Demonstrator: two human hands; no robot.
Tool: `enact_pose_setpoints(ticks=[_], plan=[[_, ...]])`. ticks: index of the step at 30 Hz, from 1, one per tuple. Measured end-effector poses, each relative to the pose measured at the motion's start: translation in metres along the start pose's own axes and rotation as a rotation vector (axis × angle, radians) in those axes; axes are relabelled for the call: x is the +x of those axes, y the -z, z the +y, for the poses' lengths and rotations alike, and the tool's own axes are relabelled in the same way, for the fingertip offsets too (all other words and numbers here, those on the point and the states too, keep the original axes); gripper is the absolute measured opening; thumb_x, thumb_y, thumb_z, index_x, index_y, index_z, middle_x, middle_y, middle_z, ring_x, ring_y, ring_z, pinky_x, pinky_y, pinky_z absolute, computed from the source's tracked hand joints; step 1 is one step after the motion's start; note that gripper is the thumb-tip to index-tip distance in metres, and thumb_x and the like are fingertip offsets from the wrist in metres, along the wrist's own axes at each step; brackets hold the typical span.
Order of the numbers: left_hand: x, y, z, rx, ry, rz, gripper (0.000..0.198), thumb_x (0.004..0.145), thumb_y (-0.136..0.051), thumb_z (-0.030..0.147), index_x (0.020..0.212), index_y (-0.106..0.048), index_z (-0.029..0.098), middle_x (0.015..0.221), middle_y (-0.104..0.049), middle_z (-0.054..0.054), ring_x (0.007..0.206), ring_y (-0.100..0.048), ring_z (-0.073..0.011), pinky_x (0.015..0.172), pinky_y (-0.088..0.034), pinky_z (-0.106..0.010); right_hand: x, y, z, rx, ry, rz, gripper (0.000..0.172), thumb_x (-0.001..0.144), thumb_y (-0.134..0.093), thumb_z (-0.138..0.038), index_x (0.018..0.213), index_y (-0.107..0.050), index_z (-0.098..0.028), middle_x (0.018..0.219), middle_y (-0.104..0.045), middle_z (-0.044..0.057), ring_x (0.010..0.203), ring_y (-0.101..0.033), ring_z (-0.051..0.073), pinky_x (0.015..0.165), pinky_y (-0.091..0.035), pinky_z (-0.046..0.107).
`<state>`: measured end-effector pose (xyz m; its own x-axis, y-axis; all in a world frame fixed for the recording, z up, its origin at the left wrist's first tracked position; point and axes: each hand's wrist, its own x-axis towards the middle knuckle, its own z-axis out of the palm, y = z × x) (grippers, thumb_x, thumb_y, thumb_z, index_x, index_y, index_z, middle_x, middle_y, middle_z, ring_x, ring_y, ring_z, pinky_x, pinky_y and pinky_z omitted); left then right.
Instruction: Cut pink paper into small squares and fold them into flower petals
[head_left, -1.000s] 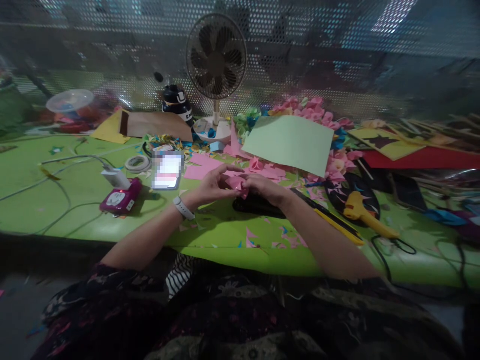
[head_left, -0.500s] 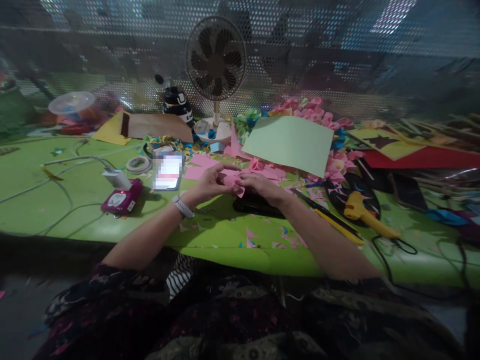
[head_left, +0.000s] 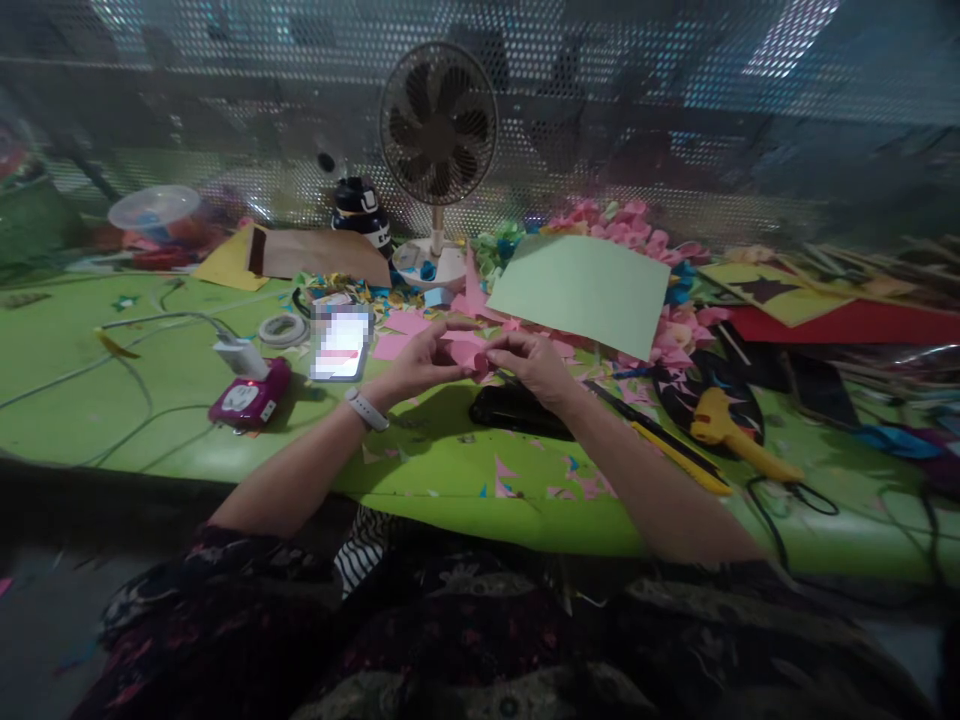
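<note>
A small curled piece of pink paper is held between my two hands above the green table. My left hand, with a white band at the wrist, pinches it from the left. The fingertips of my right hand pinch its right edge. Beneath my right hand lies a black case-like object, partly covered by the hand. Flat pink paper pieces rest just behind my left hand. Pink scraps are strewn in front of the black object.
A lit phone, tape roll and purple power adapter lie left. Rightward are a yellow glue gun and yellow-black cutter. Behind stand a fan, a pale green sheet and pink paper flowers.
My right hand has drawn slightly to the right, its fingertips now at the paper's edge. The pink paper looks more opened and turned between my hands. The view has shifted a little.
</note>
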<state>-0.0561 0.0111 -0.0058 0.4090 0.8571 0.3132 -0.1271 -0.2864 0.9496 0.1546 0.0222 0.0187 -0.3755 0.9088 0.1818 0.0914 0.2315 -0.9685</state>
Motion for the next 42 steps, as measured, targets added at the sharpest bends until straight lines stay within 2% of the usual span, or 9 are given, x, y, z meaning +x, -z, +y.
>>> enact_pose_setpoints(ticks=[4, 10, 14, 17, 21, 28, 32, 37, 42], plan=[[0.002, 0.005, 0.002, -0.031, 0.021, -0.002, 0.056, 0.075, -0.085, 0.031, 0.122, -0.058, 0.016, 0.075, -0.067, 0.002, 0.072, -0.067, -0.0109, 0.071, -0.053, -0.022, -0.002, 0.000, -0.001, 0.046, -0.041, -0.038, 0.018, 0.067, -0.076, -0.033, 0.077, -0.072, -0.018, 0.069, -0.070, 0.000, 0.066, -0.063, 0.014, 0.070, -0.055, 0.031], [0.002, 0.008, 0.001, -0.131, 0.034, 0.078, 0.054, 0.075, -0.086, 0.031, 0.120, -0.058, 0.017, 0.081, -0.072, 0.000, 0.082, -0.072, -0.0150, 0.085, -0.057, -0.030, -0.003, -0.001, -0.002, 0.092, -0.114, -0.121, 0.014, 0.066, -0.076, -0.027, 0.075, -0.070, -0.018, 0.071, -0.070, 0.001, 0.067, -0.065, 0.014, 0.071, -0.056, 0.031], [0.002, 0.009, 0.001, -0.131, 0.053, 0.019, 0.051, 0.074, -0.086, 0.030, 0.116, -0.060, 0.017, 0.077, -0.070, 0.002, 0.078, -0.070, -0.0133, 0.084, -0.057, -0.029, 0.001, 0.000, 0.003, 0.202, -0.169, -0.052, 0.018, 0.067, -0.073, -0.033, 0.076, -0.069, -0.018, 0.067, -0.071, 0.002, 0.064, -0.066, 0.016, 0.067, -0.058, 0.032], [0.002, 0.008, 0.002, -0.118, 0.081, -0.021, 0.048, 0.076, -0.084, 0.029, 0.116, -0.060, 0.017, 0.081, -0.071, 0.000, 0.079, -0.070, -0.0128, 0.082, -0.056, -0.027, 0.002, -0.001, 0.005, 0.196, -0.131, -0.008, 0.016, 0.065, -0.074, -0.031, 0.073, -0.067, -0.019, 0.063, -0.069, 0.000, 0.060, -0.065, 0.014, 0.066, -0.058, 0.030], [0.001, 0.007, 0.001, -0.126, 0.082, 0.011, 0.041, 0.077, -0.081, 0.027, 0.112, -0.061, 0.017, 0.089, -0.073, -0.003, 0.085, -0.071, -0.0143, 0.080, -0.056, -0.027, 0.000, -0.002, 0.005, 0.193, -0.114, -0.002, 0.015, 0.066, -0.074, -0.031, 0.072, -0.068, -0.019, 0.063, -0.068, 0.000, 0.059, -0.065, 0.014, 0.064, -0.057, 0.029], [0.000, 0.004, 0.001, -0.141, 0.124, -0.020, 0.043, 0.077, -0.079, 0.024, 0.115, -0.061, 0.016, 0.084, -0.072, -0.003, 0.076, -0.070, -0.0131, 0.074, -0.056, -0.026, -0.003, -0.003, 0.002, 0.131, -0.102, -0.015, 0.015, 0.068, -0.075, -0.030, 0.073, -0.068, -0.018, 0.066, -0.070, 0.001, 0.060, -0.067, 0.015, 0.064, -0.058, 0.029], [-0.001, 0.005, 0.003, -0.155, 0.142, 0.023, 0.041, 0.077, -0.078, 0.028, 0.114, -0.064, 0.018, 0.094, -0.072, -0.004, 0.086, -0.070, -0.0154, 0.076, -0.058, -0.028, -0.002, -0.006, 0.004, 0.156, -0.114, 0.003, 0.018, 0.065, -0.078, -0.032, 0.072, -0.067, -0.019, 0.062, -0.069, 0.000, 0.056, -0.065, 0.013, 0.061, -0.058, 0.027], [-0.002, 0.003, 0.001, -0.117, 0.069, 0.023, 0.043, 0.075, -0.081, 0.031, 0.112, -0.062, 0.019, 0.109, -0.071, -0.007, 0.097, -0.069, -0.0182, 0.080, -0.059, -0.030, 0.000, -0.007, 0.008, 0.172, -0.121, 0.026, 0.023, 0.064, -0.080, -0.035, 0.074, -0.068, -0.018, 0.065, -0.071, 0.001, 0.056, -0.065, 0.012, 0.060, -0.059, 0.027], [-0.001, -0.001, -0.001, 0.003, -0.037, 0.107, 0.034, 0.079, -0.075, 0.024, 0.110, -0.062, 0.018, 0.100, -0.070, -0.005, 0.086, -0.070, -0.0150, 0.079, -0.060, -0.031, -0.002, -0.007, 0.006, 0.159, -0.119, 0.004, 0.025, 0.065, -0.083, -0.038, 0.072, -0.068, -0.018, 0.065, -0.071, 0.000, 0.056, -0.064, 0.012, 0.059, -0.059, 0.027]])
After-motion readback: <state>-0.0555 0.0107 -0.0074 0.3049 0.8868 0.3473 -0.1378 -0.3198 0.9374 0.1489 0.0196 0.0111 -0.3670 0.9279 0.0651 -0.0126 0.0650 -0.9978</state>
